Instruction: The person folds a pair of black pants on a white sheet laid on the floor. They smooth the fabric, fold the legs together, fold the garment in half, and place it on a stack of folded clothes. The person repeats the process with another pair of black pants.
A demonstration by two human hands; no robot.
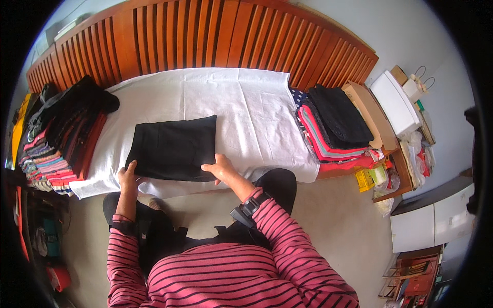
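A black garment [172,146], folded into a rough rectangle, lies on the white sheet [246,113] in front of me. Its exact kind cannot be made out. My left hand [128,175] grips the near left corner, thumb on top and fingers tucked under the cloth. At the near right corner, my right hand [221,169] is closed on the edge, its thumb pointing left over the fabric. The garment's near edge sits close to the front of the bed, and its far right corner points toward the headboard.
A tall stack of folded clothes [56,154] stands on the left, dark pieces draped on top. At the right is another pile [339,120], with black fluffy cloth uppermost, beside a cardboard box [370,113]. The slatted wooden headboard [205,38] bounds the far side. A yellow basket [364,180] sits lower right.
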